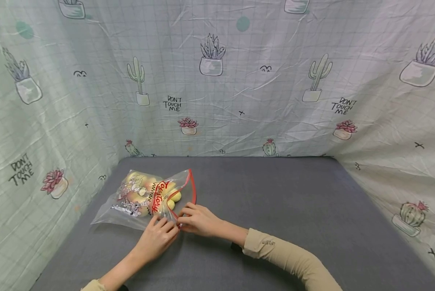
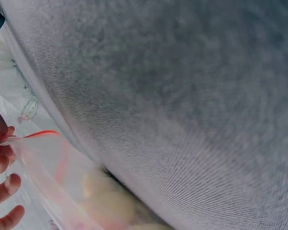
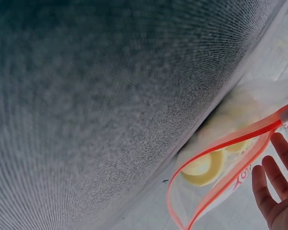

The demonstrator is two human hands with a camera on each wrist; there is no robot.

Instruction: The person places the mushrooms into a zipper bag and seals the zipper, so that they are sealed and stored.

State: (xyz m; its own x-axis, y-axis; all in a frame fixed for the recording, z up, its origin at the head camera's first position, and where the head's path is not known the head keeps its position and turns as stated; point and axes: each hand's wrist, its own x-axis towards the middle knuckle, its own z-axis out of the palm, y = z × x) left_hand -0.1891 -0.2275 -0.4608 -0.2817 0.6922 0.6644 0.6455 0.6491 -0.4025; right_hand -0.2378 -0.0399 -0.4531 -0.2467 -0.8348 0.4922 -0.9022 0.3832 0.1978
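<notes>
A clear plastic zip bag [image 1: 159, 198] with a red zip edge, red lettering and printed cartoon figures lies on the left part of the table. Inside it are several yellow, partly reddish rounded things [image 1: 175, 197]; their kind is unclear through the plastic. My left hand [image 1: 158, 238] pinches the near corner of the bag's mouth, its other fingers spread in the left wrist view. Right beside it, my right hand [image 1: 199, 220] pinches the end of the red zip [image 3: 216, 143], where a small pale piece shows. Farther from the hands, the mouth gapes.
The grey table [image 1: 275, 210] extends to the right of the bag. A pale curtain [image 1: 239, 101] printed with potted cacti hangs behind the table and along both sides.
</notes>
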